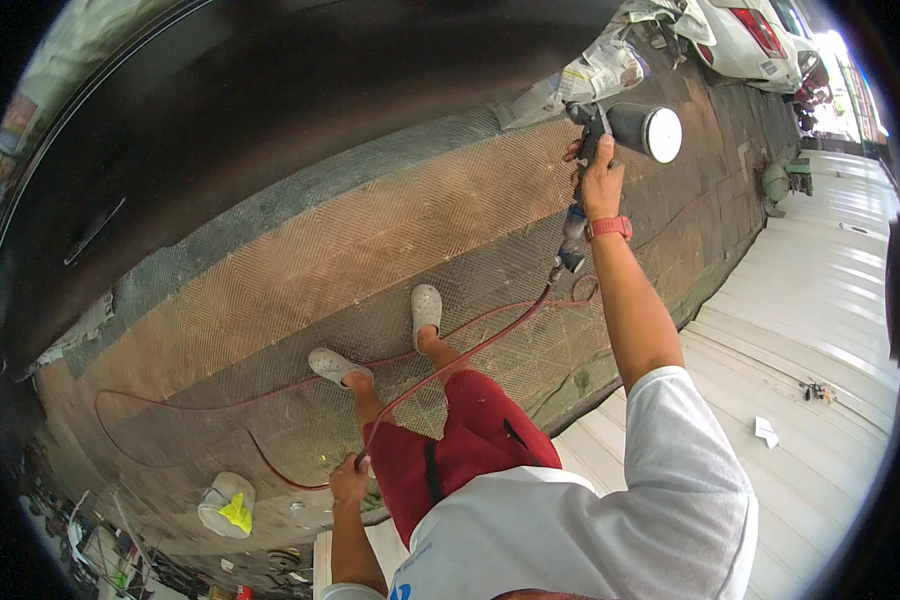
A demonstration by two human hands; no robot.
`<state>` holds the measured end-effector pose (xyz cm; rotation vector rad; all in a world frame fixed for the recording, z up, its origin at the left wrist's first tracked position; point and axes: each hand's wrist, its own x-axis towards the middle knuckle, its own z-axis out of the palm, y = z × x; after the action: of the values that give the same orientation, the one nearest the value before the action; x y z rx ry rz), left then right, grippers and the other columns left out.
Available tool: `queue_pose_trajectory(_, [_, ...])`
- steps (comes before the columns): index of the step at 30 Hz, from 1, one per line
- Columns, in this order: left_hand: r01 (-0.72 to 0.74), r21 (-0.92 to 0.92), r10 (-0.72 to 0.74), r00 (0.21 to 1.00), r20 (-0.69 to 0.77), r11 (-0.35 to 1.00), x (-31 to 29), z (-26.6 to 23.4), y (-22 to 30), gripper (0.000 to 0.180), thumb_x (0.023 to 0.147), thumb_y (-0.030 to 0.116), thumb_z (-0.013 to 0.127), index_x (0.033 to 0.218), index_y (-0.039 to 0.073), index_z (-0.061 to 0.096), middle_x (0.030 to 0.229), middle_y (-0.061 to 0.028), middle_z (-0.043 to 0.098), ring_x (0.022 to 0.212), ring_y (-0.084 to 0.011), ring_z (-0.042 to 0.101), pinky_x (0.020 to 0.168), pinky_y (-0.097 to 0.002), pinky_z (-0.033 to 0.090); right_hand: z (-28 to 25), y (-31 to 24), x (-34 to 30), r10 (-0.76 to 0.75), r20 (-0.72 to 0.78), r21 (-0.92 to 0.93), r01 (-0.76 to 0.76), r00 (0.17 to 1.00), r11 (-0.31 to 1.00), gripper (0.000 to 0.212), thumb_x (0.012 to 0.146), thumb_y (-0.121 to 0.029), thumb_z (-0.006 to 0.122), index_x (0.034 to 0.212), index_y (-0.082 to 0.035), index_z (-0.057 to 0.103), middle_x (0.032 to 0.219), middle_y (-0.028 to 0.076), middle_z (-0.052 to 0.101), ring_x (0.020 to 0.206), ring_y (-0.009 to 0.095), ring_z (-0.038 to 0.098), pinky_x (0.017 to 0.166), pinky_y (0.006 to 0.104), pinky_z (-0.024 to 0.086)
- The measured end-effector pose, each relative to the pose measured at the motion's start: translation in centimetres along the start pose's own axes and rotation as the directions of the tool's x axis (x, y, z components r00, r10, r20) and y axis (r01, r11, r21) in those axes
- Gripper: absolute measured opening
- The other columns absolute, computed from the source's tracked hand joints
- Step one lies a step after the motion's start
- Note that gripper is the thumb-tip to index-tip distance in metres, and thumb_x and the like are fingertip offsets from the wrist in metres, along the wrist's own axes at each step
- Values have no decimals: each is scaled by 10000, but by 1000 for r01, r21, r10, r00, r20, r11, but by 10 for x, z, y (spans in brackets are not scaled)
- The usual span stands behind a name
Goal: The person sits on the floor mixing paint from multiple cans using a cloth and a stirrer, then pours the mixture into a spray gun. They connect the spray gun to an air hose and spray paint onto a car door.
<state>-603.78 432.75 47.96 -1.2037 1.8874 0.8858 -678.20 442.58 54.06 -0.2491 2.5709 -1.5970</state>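
My right hand point(600, 180) is wrapped round the grip of a spray gun point(592, 135), held out ahead at the far right. A dark cup with a white lid point(662, 135) sticks out from the gun's side. From the gun's lower end a red air hose point(490, 345) runs back toward my body. Low on the left, my left hand point(350, 478) is closed round that hose beside my thigh. Along the far side stretches a dark car body panel point(270, 130) with a door handle point(95, 232). The gun's nozzle is mostly hidden, and no spray can be made out.
Crumpled newspaper masking point(600, 75) covers the car's end near the gun. The hose loops over the patterned floor point(300, 240) around my feet. A white bucket with a yellow cloth point(228, 505) stands at lower left. A white car point(745, 40) is parked at the far right.
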Motion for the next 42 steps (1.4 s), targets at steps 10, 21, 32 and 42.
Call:
queue_pose_trajectory(10, [27,-109,-35,996,-80,994,-16,-5,42,375,1038,447,678,1062,73,695,928,-233,755,914,-507,719,810,-580,544,-4,56,89,55,-312,-35,-69,949,997,778,1142,-586,436,864,63,763,696,146,712,557,259,658,597,414,503])
queue_pose_trajectory(21, [100,-450,-238,936,-260,887,-44,6,-82,332,1047,290,697,918,3,591,773,-213,611,704,-394,585,704,-508,479,160,-28,-130,-63,118,170,42,991,985,529,1158,-462,487,1088,2,732,822,35,727,575,87,545,512,293,417])
queue_pose_trajectory(32, [263,-666,-469,870,-148,698,-80,51,-252,412,1045,374,686,903,-10,636,752,-170,605,705,-333,580,706,-489,478,366,-151,-342,-462,343,221,408,818,886,510,1033,-305,700,1450,-16,650,1401,255,684,1337,458,615,1146,490,466])
queue_pose_trajectory(42, [369,-721,-568,822,-41,587,-124,58,-316,399,1053,307,695,842,-19,603,716,-131,575,675,-240,540,666,-446,459,505,-232,-446,-485,507,385,316,713,867,465,1037,-419,679,1248,-12,752,1055,275,770,974,479,734,874,508,587])
